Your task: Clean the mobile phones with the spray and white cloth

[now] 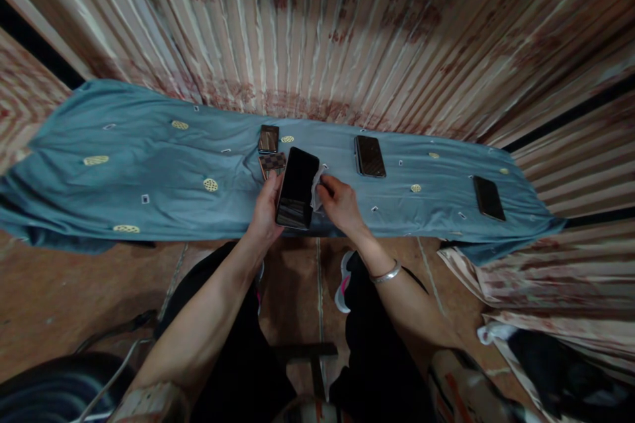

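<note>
My left hand (268, 208) grips a black smartphone (297, 186) by its left edge, its dark glossy screen turned up toward me. At the phone's right edge, my right hand (341, 201) pinches a white wipe (316, 190), which touches the phone's side. Just behind my left thumb lies a brown checkered item (272, 164), partly covered by the hand and the phone. Beyond it is a small dark square item (268, 139) with a shiny top; I cannot make out its kind.
A blue patterned cloth (163, 172) covers the long narrow table. To the right lie a dark phone-like device (370, 156) and another dark flat device (489, 198) near the end. Pleated curtains (307, 46) hang behind. A cable (119, 377) runs at the lower left.
</note>
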A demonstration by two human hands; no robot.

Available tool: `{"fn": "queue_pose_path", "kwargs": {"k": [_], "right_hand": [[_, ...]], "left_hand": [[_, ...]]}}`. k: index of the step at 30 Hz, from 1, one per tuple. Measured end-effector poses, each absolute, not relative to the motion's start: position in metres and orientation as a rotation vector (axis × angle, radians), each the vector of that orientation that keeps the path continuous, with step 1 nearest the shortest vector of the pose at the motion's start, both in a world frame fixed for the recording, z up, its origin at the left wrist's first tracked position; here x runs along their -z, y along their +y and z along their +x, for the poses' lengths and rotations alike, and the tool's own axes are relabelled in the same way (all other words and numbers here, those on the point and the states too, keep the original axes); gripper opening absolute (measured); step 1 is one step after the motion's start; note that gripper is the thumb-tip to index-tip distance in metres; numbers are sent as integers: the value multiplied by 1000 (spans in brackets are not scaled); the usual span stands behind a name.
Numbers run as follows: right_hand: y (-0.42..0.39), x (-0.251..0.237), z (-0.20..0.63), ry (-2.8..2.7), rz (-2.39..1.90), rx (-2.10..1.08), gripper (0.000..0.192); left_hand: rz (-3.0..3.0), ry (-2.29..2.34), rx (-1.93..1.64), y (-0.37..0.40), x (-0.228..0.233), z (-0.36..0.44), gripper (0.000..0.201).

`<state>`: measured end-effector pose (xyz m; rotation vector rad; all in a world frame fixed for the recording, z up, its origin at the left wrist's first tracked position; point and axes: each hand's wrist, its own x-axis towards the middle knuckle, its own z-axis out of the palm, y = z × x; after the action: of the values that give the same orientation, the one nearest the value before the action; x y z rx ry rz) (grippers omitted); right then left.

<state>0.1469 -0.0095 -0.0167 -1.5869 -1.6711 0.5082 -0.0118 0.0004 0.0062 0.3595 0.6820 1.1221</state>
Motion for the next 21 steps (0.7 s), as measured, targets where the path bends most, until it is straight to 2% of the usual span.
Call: {"fn": "queue_pose_path", "kwargs": {"k": [21], "right_hand": [[-47, 11, 124, -1858, -1534, -797, 17]], "left_hand": [[336, 713, -1215, 18, -5, -31, 51]]}}
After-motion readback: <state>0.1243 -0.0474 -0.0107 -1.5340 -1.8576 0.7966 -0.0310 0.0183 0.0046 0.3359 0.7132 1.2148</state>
